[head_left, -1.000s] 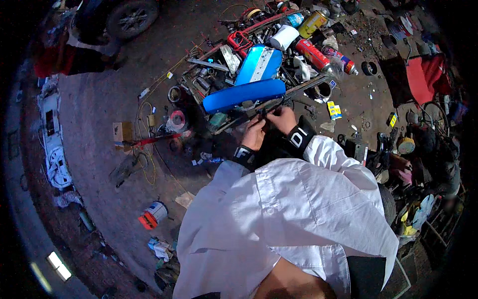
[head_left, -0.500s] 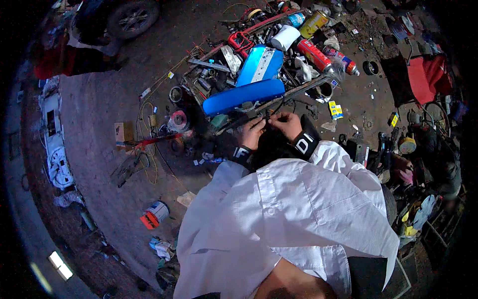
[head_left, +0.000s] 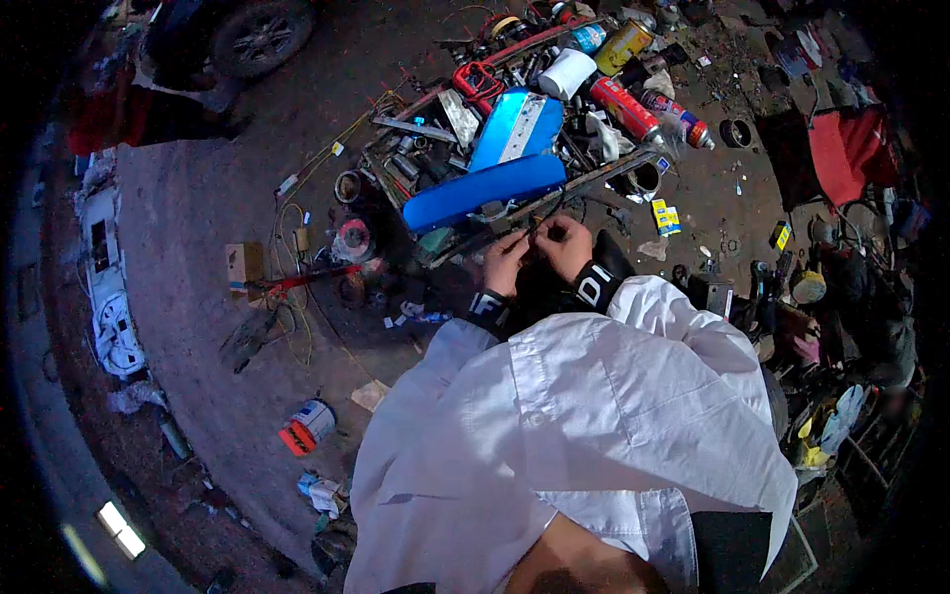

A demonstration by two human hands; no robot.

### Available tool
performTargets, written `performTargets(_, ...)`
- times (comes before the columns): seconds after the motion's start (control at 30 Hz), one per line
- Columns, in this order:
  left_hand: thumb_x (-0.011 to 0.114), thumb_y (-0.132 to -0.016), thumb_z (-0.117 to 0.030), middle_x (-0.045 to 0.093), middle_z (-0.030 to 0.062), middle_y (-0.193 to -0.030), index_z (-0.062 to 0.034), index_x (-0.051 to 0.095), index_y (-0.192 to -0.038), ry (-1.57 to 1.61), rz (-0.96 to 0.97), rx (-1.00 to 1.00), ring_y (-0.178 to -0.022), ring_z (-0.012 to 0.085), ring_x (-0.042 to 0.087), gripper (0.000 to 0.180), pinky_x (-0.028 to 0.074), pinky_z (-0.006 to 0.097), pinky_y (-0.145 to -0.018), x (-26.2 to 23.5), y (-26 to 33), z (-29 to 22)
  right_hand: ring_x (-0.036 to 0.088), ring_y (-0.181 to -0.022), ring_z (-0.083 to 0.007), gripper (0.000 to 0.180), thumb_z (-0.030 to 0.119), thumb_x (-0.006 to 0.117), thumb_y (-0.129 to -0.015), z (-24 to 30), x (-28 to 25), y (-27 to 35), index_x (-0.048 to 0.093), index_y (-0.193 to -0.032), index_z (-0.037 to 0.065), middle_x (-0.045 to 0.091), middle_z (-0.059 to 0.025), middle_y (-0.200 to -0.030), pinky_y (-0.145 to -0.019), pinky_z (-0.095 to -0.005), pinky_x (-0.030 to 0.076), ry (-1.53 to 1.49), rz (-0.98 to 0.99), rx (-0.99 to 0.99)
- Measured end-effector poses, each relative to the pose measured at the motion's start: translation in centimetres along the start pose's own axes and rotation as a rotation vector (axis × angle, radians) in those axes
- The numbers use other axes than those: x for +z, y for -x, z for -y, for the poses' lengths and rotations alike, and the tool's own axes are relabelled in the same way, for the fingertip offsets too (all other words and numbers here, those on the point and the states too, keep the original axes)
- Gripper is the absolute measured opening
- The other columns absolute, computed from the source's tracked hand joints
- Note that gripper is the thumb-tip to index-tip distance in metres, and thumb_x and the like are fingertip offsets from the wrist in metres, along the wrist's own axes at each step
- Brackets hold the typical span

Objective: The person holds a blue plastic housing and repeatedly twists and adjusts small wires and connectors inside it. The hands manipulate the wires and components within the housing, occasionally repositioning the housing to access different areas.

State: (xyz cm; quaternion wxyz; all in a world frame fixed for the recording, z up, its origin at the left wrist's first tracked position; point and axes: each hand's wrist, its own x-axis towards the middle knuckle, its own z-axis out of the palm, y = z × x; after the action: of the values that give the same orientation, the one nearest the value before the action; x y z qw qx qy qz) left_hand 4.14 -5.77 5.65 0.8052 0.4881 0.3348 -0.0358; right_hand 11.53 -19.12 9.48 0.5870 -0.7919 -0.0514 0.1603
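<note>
My left hand (head_left: 505, 264) and my right hand (head_left: 567, 250) are close together in front of me, at the near edge of a tool tray (head_left: 598, 181). The fingers of both are pinched, fingertips almost meeting. Between them is something small and dark, too small and shadowed to name. Just beyond my hands, a long blue panel (head_left: 485, 193) lies across the tray's near side. Behind it, a shiny blue piece with a pale strip (head_left: 517, 131) rests on sockets and loose metal parts.
A red spray can (head_left: 625, 109), a white can (head_left: 567, 74) and a yellow can (head_left: 623, 48) lie on the tray's right side. Yellow cord (head_left: 307, 327) and a cardboard box (head_left: 243, 267) are on the floor to the left. A red-and-white tub (head_left: 308, 428) lies nearer.
My right hand has shifted slightly left and its fingers have curled differently. My left hand has moved a little to the right. Both stay pinched near the tray edge.
</note>
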Motion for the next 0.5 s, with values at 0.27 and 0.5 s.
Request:
performTargets(0.27, 0.063, -0.088, -0.007, 0.066, 0.0061, -0.099, -0.0030, 0.062, -0.110, 0.219, 0.029, -0.198, -0.088, 0.0178, 0.062, 0.022, 0.049, 0.031, -0.072, 0.3, 0.9, -3.6, 0.059, -0.086, -0.0298, 0.025, 0.016, 0.066, -0.074, -0.2, -3.3, -0.7, 0.060, -0.098, 0.012, 0.057, -0.0092, -0.090, -0.069, -0.0393, 0.051, 0.585, 0.462, -0.755)
performTargets(0.5, 0.068, -0.085, -0.010, 0.064, 0.0038, -0.088, -0.0018, 0.061, -0.107, 0.024, -0.047, -0.167, -0.073, 0.0154, 0.060, 0.025, 0.048, 0.028, -0.065, 1.3, 1.4, -5.2, 0.064, -0.076, -0.0312, 0.029, 0.023, 0.069, -0.078, -3.3, -2.5, 0.2, 0.062, -0.101, 0.006, 0.066, -0.0131, -0.085, -0.071, -0.0371, 0.051, 0.156, 0.298, -0.143)
